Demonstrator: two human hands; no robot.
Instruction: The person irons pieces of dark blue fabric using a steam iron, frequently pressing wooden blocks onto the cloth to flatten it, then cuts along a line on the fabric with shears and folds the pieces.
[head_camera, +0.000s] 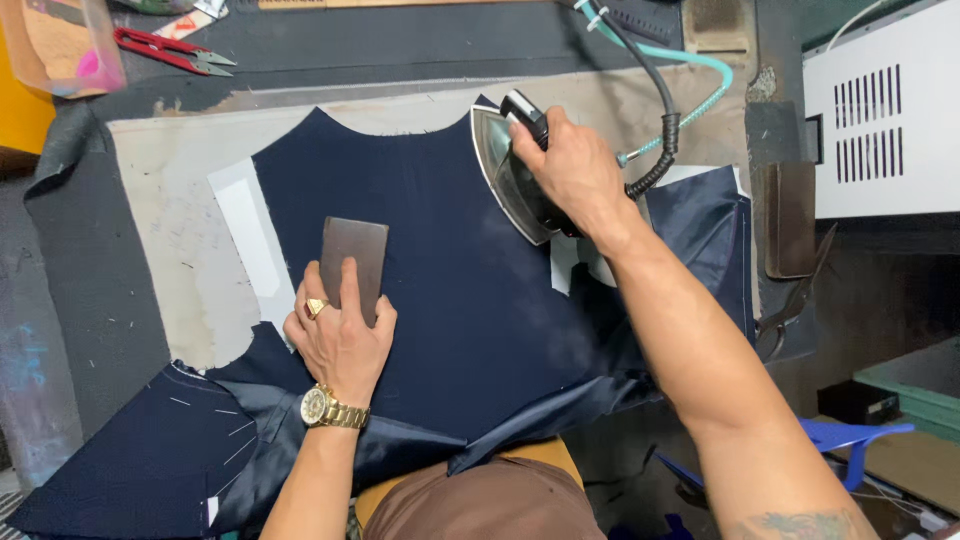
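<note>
On the pale padded pressing board (170, 220), I see a large piece of dark navy woven cloth (450, 290) spread flat, its curved neckline edge toward the far side. My left hand (340, 335), wearing a gold ring and a gold wristwatch (328, 408), presses a dark brown rectangular wooden block (353, 255) down onto the cloth, fingers wrapped over the block's near end. My right hand (575, 170) is clenched around the black handle of a silver-soled steam iron (510, 180), tilted up on its edge at the cloth's far right. A black cable and a teal hose (700, 60) run from the iron toward the back. Red-handled thread snips (170, 50) lie well apart at the far left.
</note>
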